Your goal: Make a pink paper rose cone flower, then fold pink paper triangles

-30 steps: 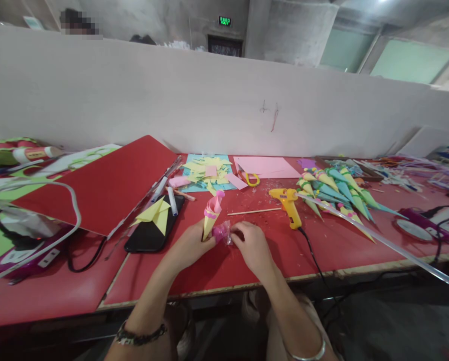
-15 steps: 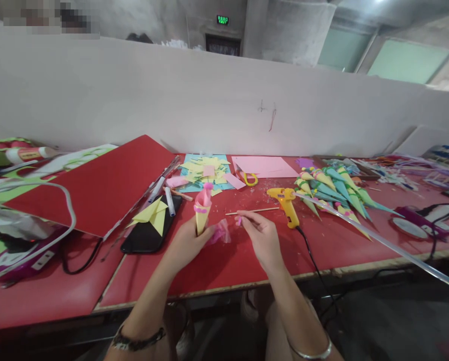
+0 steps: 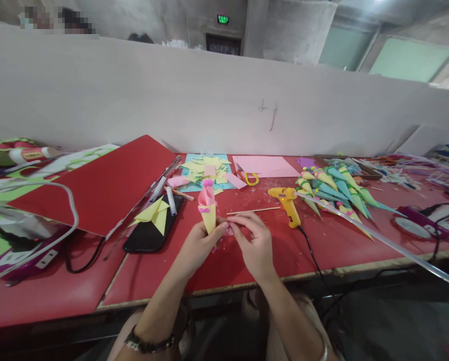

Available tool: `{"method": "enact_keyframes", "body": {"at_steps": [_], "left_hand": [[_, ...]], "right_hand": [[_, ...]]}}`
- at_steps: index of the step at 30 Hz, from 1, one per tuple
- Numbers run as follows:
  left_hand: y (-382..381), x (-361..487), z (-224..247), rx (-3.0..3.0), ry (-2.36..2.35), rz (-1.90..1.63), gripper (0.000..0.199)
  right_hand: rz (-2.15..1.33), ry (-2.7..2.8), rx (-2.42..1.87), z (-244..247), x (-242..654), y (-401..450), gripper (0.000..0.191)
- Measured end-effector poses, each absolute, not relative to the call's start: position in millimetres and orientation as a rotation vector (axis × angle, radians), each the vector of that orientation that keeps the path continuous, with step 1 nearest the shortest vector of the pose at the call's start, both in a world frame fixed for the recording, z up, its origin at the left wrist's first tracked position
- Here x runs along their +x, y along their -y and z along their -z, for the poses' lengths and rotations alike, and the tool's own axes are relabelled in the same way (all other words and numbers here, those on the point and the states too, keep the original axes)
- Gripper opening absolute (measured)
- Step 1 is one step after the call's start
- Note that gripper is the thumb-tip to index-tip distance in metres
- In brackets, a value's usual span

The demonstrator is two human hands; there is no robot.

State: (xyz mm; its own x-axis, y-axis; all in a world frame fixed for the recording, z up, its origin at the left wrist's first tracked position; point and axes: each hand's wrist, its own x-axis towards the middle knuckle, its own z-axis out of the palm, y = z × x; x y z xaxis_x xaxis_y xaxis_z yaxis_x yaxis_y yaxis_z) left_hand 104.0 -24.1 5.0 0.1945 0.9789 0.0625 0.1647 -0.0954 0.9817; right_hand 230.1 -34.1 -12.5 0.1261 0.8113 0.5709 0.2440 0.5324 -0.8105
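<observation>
A small yellow and pink paper cone (image 3: 208, 218) stands upright in my left hand (image 3: 198, 246), its pointed end down between the fingers and its pink rolled top showing. Close beside it, my right hand (image 3: 255, 244) has its thumb and fingertips pinched together, nearly touching the left thumb. Whatever lies between those right fingertips is too small to make out. Part of a pink translucent film (image 3: 229, 230) shows between the hands. A thin wooden stick (image 3: 260, 210) lies just behind the right hand, and a yellow glue gun (image 3: 288, 203) rests to its right.
Left are a black phone (image 3: 143, 240) under folded yellow paper (image 3: 157, 215), markers (image 3: 171, 200) and a red sheet (image 3: 107, 185). Behind lie yellow paper pieces (image 3: 205, 168), scissors (image 3: 252, 179) and pink paper (image 3: 265, 165). Finished-looking cones (image 3: 340, 188) and a power strip (image 3: 427, 220) are at the right.
My right hand has moved left to meet my left hand. The cone has shifted slightly right and tilts a little differently. The pink film is now mostly hidden by the hands.
</observation>
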Motion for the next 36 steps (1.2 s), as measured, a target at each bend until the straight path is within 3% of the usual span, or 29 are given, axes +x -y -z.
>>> {"method": "enact_keyframes", "body": {"at_steps": [8,18,23,30,36], "left_hand": [[22.9,106.1,-4.1,1.441,-1.171,-1.067,0.026],[24.9,109.2,-4.9,1.377,-1.153,-1.066,0.033],[23.0,108.2,-2.4,1.329,-1.157,-1.110,0.028],[23.2,105.0,-2.4,1.450,-1.236,-1.102,0.026],[20.9,100.8,-2.1,1.399,-1.233,-1.094,0.028]], "right_hand": [[-0.493,1.545,-0.963,13.5,230.6,33.5,0.022],[-0.576,1.395,-0.989,14.4,230.9,34.5,0.009],[-0.542,1.463,-0.951,14.8,229.9,34.3,0.024],[-0.421,1.545,-0.972,15.0,230.4,35.2,0.012],[-0.314,1.654,-0.979,18.5,228.7,34.2,0.020]]}}
